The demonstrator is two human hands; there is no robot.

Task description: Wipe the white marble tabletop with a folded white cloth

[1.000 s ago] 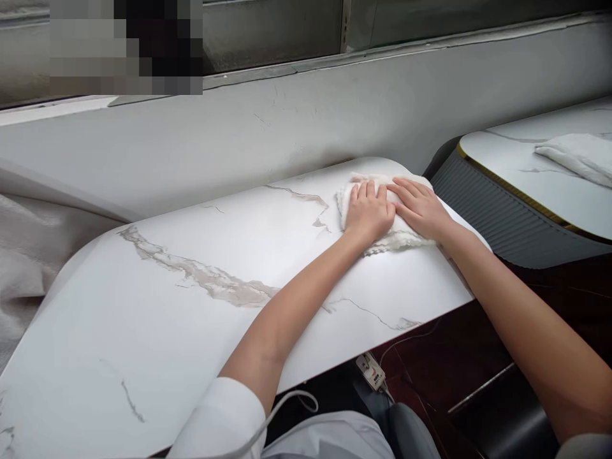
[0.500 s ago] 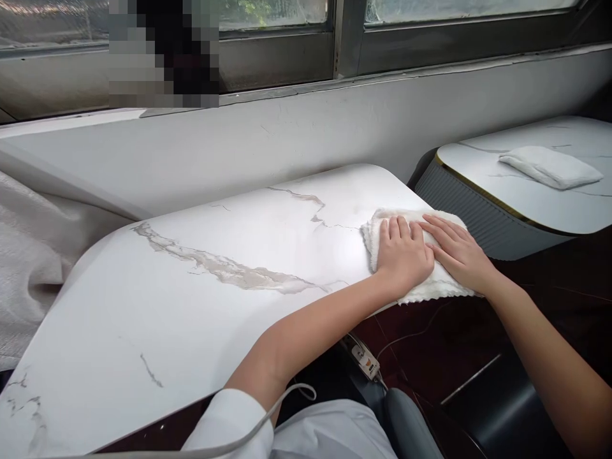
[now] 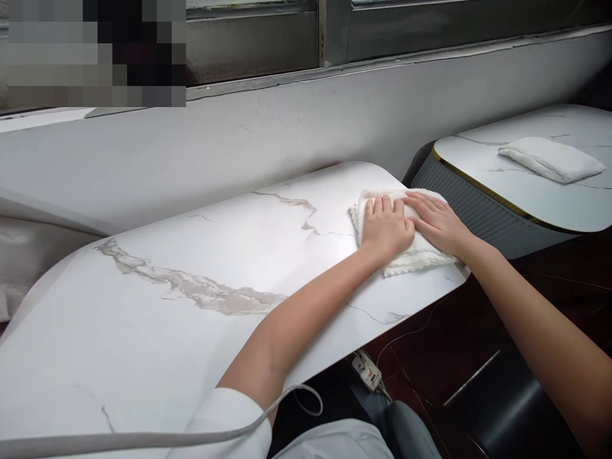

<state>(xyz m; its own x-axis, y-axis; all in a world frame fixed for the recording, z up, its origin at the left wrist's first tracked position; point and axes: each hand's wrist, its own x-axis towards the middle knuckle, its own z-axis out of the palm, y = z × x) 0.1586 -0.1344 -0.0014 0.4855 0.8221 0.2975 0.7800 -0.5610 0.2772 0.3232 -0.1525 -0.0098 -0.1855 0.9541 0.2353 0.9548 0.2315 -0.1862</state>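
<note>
Both hands lie flat on a white cloth point(image 3: 412, 257), with the fingers stretched out and close together, not closed around it. The left hand point(image 3: 386, 228) presses on the middle of the cloth, and the right hand point(image 3: 437, 221) lies just beside it, touching it at the fingertips. The cloth is spread on the white marble tabletop point(image 3: 191, 319), at its right end, close to the right edge. A second table point(image 3: 521, 191) stands to the right, apart from the first, and a folded white cloth point(image 3: 549, 159) rests on it. Below the near edge, a cable switch point(image 3: 367, 373) lies on the dark floor.
</note>
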